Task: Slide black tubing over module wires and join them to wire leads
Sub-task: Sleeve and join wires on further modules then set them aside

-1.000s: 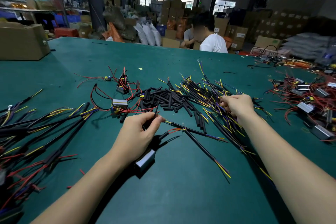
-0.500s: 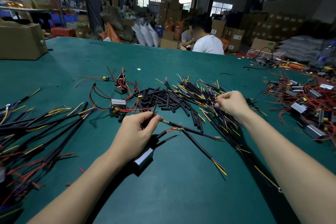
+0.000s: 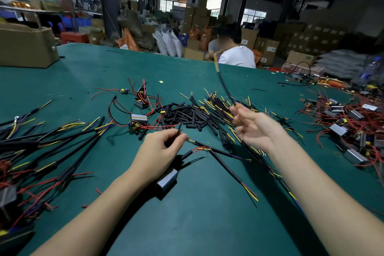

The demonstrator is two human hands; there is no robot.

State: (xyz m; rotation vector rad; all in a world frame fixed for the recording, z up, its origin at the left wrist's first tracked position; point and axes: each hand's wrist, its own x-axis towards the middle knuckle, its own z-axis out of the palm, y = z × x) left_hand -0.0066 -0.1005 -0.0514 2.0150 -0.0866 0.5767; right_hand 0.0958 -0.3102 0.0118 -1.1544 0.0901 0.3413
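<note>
My left hand (image 3: pixel 160 154) pinches a short black tubing piece (image 3: pixel 179 128) together with the wires of a grey module (image 3: pixel 167 180) that hangs just under the palm. My right hand (image 3: pixel 256 129), blurred by motion, is lifted above the pile of wire leads (image 3: pixel 220 108) and grips one black wire lead (image 3: pixel 223 81) that sticks up and away with a yellow tip. A heap of cut black tubing (image 3: pixel 185 115) lies in the table's middle. Two loose leads (image 3: pixel 226 167) lie between my hands.
On the green table (image 3: pixel 197 224), finished black harnesses (image 3: pixel 47 145) spread at the left and grey modules with red wires (image 3: pixel 349 122) pile at the right. A cardboard box (image 3: pixel 25 47) stands far left. A person in a white shirt (image 3: pixel 235 55) sits beyond the far edge.
My right hand has risen from the lead pile and pulled one wire lead up out of it. My left hand stays put with the tubing and module.
</note>
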